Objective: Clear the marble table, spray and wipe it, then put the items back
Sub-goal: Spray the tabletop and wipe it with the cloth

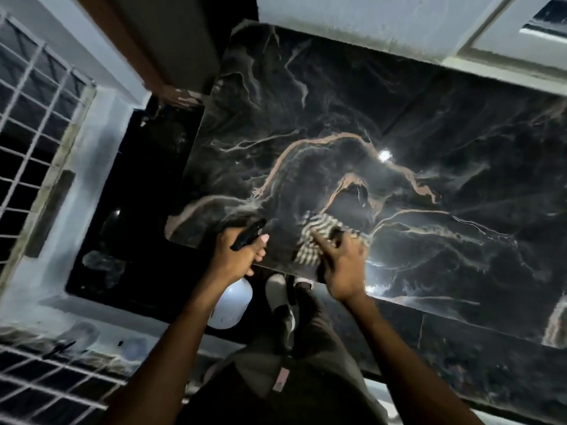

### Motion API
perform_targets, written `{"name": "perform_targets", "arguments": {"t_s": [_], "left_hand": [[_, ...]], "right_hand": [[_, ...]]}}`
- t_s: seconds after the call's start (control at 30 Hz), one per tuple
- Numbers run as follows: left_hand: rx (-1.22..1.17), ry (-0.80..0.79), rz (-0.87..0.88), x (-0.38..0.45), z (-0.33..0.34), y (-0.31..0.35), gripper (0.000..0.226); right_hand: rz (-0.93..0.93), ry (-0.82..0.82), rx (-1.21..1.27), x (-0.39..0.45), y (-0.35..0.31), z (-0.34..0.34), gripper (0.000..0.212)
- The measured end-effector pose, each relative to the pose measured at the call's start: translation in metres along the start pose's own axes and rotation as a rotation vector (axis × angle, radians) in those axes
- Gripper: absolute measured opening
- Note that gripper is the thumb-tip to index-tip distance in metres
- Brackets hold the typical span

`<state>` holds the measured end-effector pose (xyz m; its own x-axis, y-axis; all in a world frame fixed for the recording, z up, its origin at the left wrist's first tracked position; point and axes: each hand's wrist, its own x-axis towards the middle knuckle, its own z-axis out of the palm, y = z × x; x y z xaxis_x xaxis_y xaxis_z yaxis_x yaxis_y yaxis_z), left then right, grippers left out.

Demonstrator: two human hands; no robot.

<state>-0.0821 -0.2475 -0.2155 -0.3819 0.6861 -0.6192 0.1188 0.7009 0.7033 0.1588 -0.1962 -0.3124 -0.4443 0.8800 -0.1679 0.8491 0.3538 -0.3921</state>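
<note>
A black marble table (352, 124) with tan veins fills the middle and right of the view, with nothing standing on it. My left hand (239, 253) grips the black trigger head of a spray bottle (230, 305), whose white body hangs below the table's near-left corner. My right hand (340, 265) presses a checked cloth (316, 237) flat on the marble near the front edge. The cloth is partly hidden under my fingers.
A white window grille (33, 124) is at the left, with a white wall below it. Dark glossy floor (132, 225) lies beside the table. A white wall and frame (429, 32) run behind the table. My legs and a shoe (279, 296) are under the front edge.
</note>
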Motion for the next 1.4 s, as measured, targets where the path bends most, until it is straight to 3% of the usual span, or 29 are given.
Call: {"name": "perform_targets", "arguments": {"t_s": [0.1,0.2,0.23,0.3,0.37,0.4,0.5,0.57,0.7,0.8,0.9,1.0,1.03,1.1,1.23,1.4], "left_hand": [[-0.069,0.036,-0.008,0.003,-0.011,-0.006,0.021],[-0.1,0.086,-0.017,0.007,-0.018,-0.007,0.023],[-0.103,0.11,-0.018,0.008,-0.022,-0.008,0.024],[-0.081,0.15,-0.015,0.013,-0.028,-0.01,0.024],[-0.083,0.178,-0.044,0.019,-0.035,-0.01,0.025],[-0.101,0.192,-0.059,0.022,-0.04,-0.009,0.024],[-0.144,0.252,-0.065,0.033,-0.059,-0.007,0.019],[-0.137,0.269,-0.059,0.038,-0.07,-0.008,0.016],[-0.172,0.266,-0.06,0.043,-0.08,-0.01,0.017],[-0.183,0.292,-0.087,0.044,-0.081,-0.01,0.019],[-0.194,0.295,-0.101,0.044,-0.078,-0.009,0.015],[-0.188,0.298,-0.094,0.042,-0.069,-0.002,0.015],[-0.191,0.297,-0.078,0.04,-0.066,0.002,0.015],[-0.179,0.278,-0.044,0.037,-0.058,0.006,0.017],[-0.128,0.197,-0.055,0.033,-0.035,0.009,0.019],[-0.082,0.047,0.028,0.023,0.004,0.012,0.019]], "right_hand": [[0.27,0.158,0.074,0.016,0.031,-0.005,0.069],[0.506,0.222,0.024,0.059,-0.015,0.005,0.067],[0.442,0.187,0.016,0.069,-0.043,0.013,0.069],[0.132,0.038,0.077,0.077,-0.101,0.03,0.066],[-0.218,-0.091,0.094,0.072,-0.14,0.047,0.043],[-0.382,-0.132,0.087,0.071,-0.149,0.051,0.035],[-0.67,-0.174,0.024,0.112,-0.122,0.05,0.05],[-0.615,-0.097,0.003,0.165,-0.096,0.038,0.054],[-0.141,0.094,-0.033,0.289,-0.1,0.0,0.053],[0.01,0.019,-0.091,0.301,-0.143,-0.001,0.071],[-0.286,-0.088,-0.055,0.232,-0.177,0.029,0.07],[-0.505,-0.188,0.044,0.148,-0.174,0.048,0.037],[-0.559,-0.228,0.043,0.127,-0.165,0.05,0.035],[-0.611,-0.281,0.008,0.096,-0.134,0.042,0.051],[-0.329,-0.186,-0.049,0.052,-0.044,0.01,0.061],[0.356,0.194,0.075,-0.011,0.064,-0.019,0.05]]}}
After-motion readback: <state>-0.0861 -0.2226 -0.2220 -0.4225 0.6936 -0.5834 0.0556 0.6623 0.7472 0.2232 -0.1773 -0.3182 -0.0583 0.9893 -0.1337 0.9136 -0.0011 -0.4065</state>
